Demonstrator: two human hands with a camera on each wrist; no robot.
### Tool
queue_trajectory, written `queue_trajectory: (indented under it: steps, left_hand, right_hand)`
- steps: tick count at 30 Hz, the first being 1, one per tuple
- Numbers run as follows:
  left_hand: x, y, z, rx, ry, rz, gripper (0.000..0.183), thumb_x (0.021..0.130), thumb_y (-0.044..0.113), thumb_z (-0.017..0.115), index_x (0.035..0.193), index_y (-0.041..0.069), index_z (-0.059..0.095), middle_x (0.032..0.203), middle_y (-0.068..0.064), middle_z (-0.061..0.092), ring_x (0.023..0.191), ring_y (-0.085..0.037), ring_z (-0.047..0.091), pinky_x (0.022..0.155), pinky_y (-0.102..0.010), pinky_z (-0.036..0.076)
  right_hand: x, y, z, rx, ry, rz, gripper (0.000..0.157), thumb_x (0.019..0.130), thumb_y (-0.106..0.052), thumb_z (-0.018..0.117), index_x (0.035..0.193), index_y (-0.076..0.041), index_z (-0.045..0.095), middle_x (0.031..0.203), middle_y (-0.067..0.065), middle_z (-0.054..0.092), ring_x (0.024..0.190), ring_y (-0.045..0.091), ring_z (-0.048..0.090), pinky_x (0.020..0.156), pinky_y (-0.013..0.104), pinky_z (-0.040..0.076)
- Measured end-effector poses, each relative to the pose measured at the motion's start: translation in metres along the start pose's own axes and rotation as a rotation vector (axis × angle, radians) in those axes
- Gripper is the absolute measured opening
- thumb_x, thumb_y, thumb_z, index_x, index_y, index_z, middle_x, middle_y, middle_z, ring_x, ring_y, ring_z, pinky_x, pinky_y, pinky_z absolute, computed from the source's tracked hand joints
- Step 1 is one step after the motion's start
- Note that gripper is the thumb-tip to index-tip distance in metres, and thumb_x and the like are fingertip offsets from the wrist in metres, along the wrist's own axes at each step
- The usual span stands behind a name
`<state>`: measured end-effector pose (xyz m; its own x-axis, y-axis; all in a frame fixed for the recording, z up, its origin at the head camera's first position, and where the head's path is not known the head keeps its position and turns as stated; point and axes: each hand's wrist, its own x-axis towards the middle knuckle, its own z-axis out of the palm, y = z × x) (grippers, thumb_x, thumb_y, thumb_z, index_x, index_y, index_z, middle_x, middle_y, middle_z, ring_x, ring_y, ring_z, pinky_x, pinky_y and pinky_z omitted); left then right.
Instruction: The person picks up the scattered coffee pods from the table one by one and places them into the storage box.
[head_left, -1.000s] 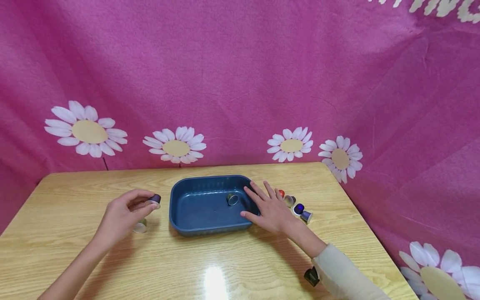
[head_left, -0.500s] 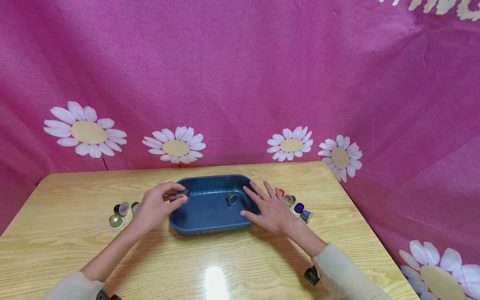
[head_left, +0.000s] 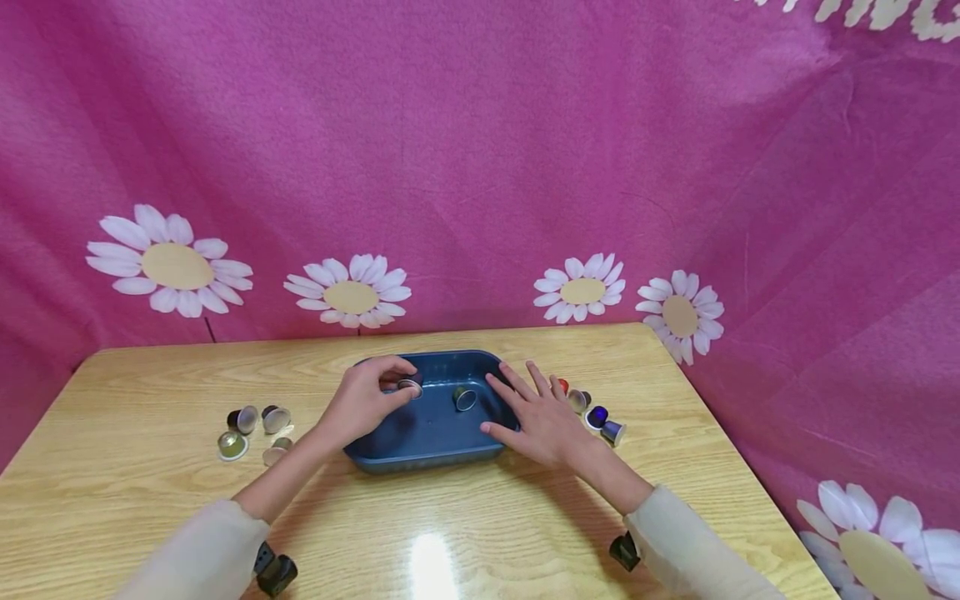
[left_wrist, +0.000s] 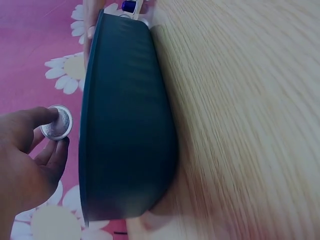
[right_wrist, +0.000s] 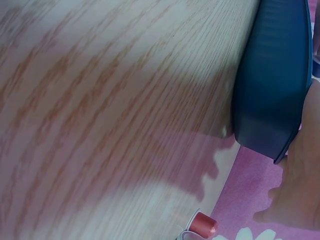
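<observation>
My left hand [head_left: 369,402] pinches a dark purple coffee capsule [head_left: 414,381] between thumb and fingers, above the left part of a blue plastic basin [head_left: 427,460]. In the left wrist view the silvery foil lid of that capsule [left_wrist: 59,125] shows beside the basin's rim. One olive-green capsule [head_left: 464,399] lies on its side on the basin floor. Across the basin's right rim rests my right hand [head_left: 546,421], fingers spread and straight, holding no capsule.
Several capsules lie left of the basin, among them a gold-green capsule [head_left: 232,444] and a tipped one [head_left: 277,451]. To its right are more, including a blue capsule [head_left: 597,417] and a red capsule [right_wrist: 203,225]. A pink flowered cloth [head_left: 465,167] hangs behind the wooden table [head_left: 480,533].
My left hand has carried the dark purple capsule rightward from the table's left side to above the basin. The right hand has stayed still on the rim.
</observation>
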<state>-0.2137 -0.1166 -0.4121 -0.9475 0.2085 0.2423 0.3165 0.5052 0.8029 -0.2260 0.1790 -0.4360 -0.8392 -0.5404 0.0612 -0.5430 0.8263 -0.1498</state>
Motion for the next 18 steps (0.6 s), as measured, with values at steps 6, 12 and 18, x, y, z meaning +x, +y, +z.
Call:
queue_trajectory:
  steps: [6, 12, 18]
  left_hand:
    - [0.009, 0.001, 0.012, 0.011, -0.034, -0.003, 0.023, 0.088, 0.010, 0.078, 0.109, 0.004, 0.072, 0.100, -0.004, 0.071, 0.092, -0.020, 0.068, 0.084, -0.038, 0.057]
    - [0.016, -0.002, 0.023, 0.058, -0.058, 0.014, 0.021, 0.087, 0.009, 0.078, 0.107, 0.005, 0.073, 0.099, -0.005, 0.070, 0.090, -0.019, 0.066, 0.084, -0.037, 0.056]
    - [0.023, -0.001, 0.030, 0.144, -0.072, 0.010, 0.020, 0.087, 0.010, 0.078, 0.106, 0.005, 0.074, 0.098, -0.005, 0.070, 0.090, -0.021, 0.064, 0.084, -0.039, 0.055]
  right_hand:
    - [0.001, 0.000, 0.000, -0.014, -0.008, 0.008, 0.080, 0.094, -0.071, 0.042, 0.159, -0.025, 0.030, 0.166, 0.002, 0.017, 0.150, 0.040, 0.006, 0.113, 0.067, 0.014]
    - [0.001, -0.001, -0.001, -0.018, -0.015, 0.012, 0.080, 0.095, -0.070, 0.042, 0.159, -0.025, 0.029, 0.166, 0.001, 0.016, 0.150, 0.039, 0.006, 0.113, 0.066, 0.014]
    - [0.001, 0.000, 0.000, -0.023, -0.010, 0.005, 0.080, 0.095, -0.070, 0.041, 0.159, -0.024, 0.029, 0.166, 0.002, 0.017, 0.150, 0.041, 0.008, 0.113, 0.066, 0.016]
